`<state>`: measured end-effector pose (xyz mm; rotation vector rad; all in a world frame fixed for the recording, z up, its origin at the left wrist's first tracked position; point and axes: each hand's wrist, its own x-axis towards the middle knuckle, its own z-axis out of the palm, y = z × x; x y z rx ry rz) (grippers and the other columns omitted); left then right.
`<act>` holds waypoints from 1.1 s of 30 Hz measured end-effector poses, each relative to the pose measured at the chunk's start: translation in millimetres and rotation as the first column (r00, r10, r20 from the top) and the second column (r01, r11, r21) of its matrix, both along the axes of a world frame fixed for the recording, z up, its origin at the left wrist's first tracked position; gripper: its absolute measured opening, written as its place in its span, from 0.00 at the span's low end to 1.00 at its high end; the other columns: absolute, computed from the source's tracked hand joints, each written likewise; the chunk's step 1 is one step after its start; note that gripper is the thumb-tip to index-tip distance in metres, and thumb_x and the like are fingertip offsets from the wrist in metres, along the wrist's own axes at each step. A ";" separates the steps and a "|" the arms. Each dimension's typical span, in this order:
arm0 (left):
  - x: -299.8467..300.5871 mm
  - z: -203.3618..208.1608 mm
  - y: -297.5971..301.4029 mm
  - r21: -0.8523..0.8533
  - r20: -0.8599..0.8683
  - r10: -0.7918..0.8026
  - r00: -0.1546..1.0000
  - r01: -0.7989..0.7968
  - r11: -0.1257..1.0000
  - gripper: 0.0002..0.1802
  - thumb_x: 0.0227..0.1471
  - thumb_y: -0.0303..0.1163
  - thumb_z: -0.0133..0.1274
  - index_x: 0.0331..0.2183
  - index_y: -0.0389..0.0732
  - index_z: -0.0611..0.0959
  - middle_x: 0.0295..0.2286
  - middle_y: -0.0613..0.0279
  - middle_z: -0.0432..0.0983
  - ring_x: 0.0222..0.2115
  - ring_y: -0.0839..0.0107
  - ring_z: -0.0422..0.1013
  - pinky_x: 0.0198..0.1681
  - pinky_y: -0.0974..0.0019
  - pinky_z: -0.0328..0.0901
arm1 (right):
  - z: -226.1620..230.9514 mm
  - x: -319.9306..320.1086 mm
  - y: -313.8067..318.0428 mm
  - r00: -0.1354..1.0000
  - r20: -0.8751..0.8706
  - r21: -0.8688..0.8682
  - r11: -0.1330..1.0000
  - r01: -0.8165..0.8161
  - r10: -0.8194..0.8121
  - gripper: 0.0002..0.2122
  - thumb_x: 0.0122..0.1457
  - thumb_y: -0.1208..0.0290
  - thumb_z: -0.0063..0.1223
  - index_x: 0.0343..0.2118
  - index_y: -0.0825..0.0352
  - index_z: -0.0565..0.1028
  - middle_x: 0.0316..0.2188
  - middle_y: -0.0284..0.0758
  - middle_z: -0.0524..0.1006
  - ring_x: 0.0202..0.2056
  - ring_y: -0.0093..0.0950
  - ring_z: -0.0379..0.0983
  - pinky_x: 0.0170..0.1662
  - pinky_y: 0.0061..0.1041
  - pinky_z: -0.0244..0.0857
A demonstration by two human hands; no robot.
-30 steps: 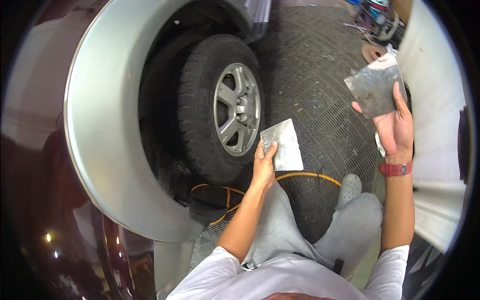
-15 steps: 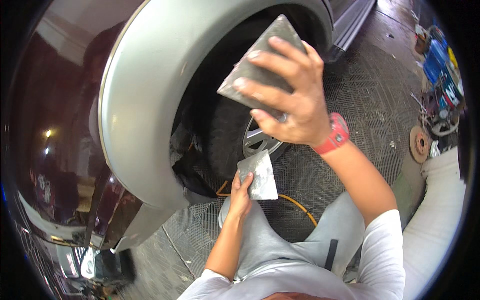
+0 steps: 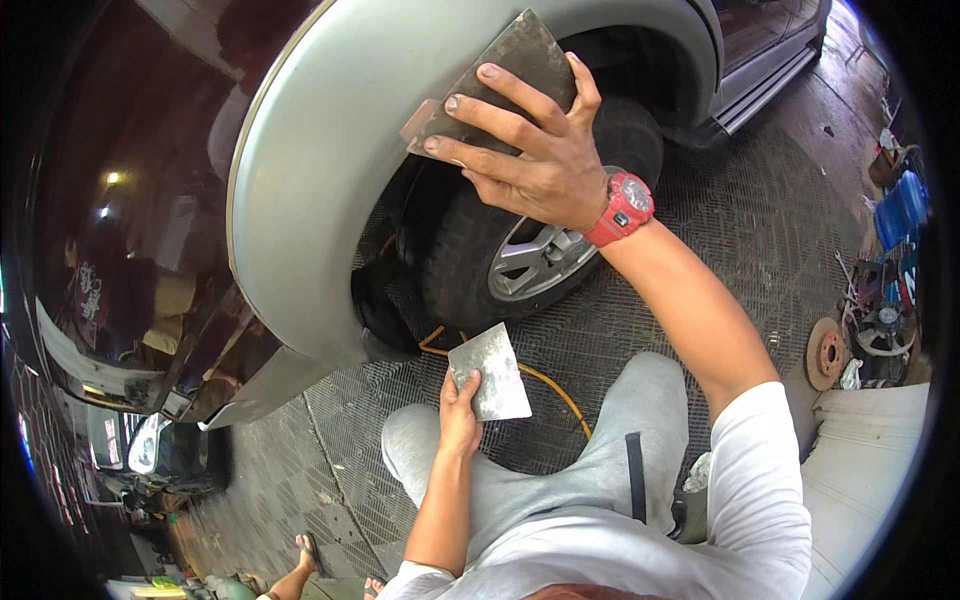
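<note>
My right hand [image 3: 535,150], wearing a red wristwatch [image 3: 625,205], grips a dark, flat rectangular plate [image 3: 525,60]. Its fingers are spread across the near face. A pinkish strip [image 3: 415,122] shows along the plate's left edge. That edge overlaps the rim of the car's silver-grey wheel arch [image 3: 310,190]; whether it touches is hard to tell. Lower down, in front of my lap, my left hand [image 3: 460,415] pinches a smaller pale metal plate [image 3: 492,375] by its left side, thumb on top. Grey smears mark its surface.
Below the arch stands a tyre with a silver alloy wheel [image 3: 535,260]. A yellow hose [image 3: 560,390] runs over the textured floor. At right lie a rusty brake disc [image 3: 826,352] and blue items [image 3: 900,210]. Another person's foot [image 3: 307,552] shows at the lower left.
My right hand has brought the dark plate left and slightly up to the wheel arch rim. The left hand with the pale plate sits slightly lower and further left. The view has shifted.
</note>
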<state>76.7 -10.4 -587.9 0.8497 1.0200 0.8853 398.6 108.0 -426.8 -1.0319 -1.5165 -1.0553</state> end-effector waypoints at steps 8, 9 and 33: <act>28.6 14.1 -22.9 -0.035 0.024 0.072 0.997 -0.071 0.997 0.21 0.69 0.31 0.54 0.59 0.35 0.74 0.49 0.56 0.81 0.47 0.69 0.79 0.53 0.64 0.74 | 7.6 -3.2 0.4 1.000 0.021 0.013 1.000 -0.012 0.012 0.22 0.55 0.56 0.69 0.54 0.27 0.81 0.64 0.12 0.71 0.71 0.23 0.58 0.73 0.60 0.33; 29.8 14.9 -25.7 -0.044 0.020 0.071 0.997 -0.070 0.997 0.21 0.69 0.31 0.54 0.59 0.35 0.74 0.49 0.56 0.81 0.48 0.69 0.79 0.54 0.64 0.74 | 6.7 -1.5 -0.1 0.999 0.035 0.007 1.000 -0.003 0.003 0.22 0.55 0.57 0.69 0.53 0.27 0.82 0.64 0.12 0.71 0.71 0.23 0.58 0.73 0.61 0.33; -7.6 1.6 5.1 -0.064 0.052 -0.142 0.989 0.145 0.987 0.26 0.69 0.33 0.56 0.62 0.33 0.72 0.54 0.56 0.78 0.53 0.69 0.76 0.59 0.64 0.68 | 7.9 -10.2 -31.1 0.993 -0.117 -0.102 0.995 0.021 -0.033 0.23 0.54 0.60 0.69 0.54 0.31 0.82 0.62 0.16 0.72 0.71 0.25 0.60 0.72 0.64 0.36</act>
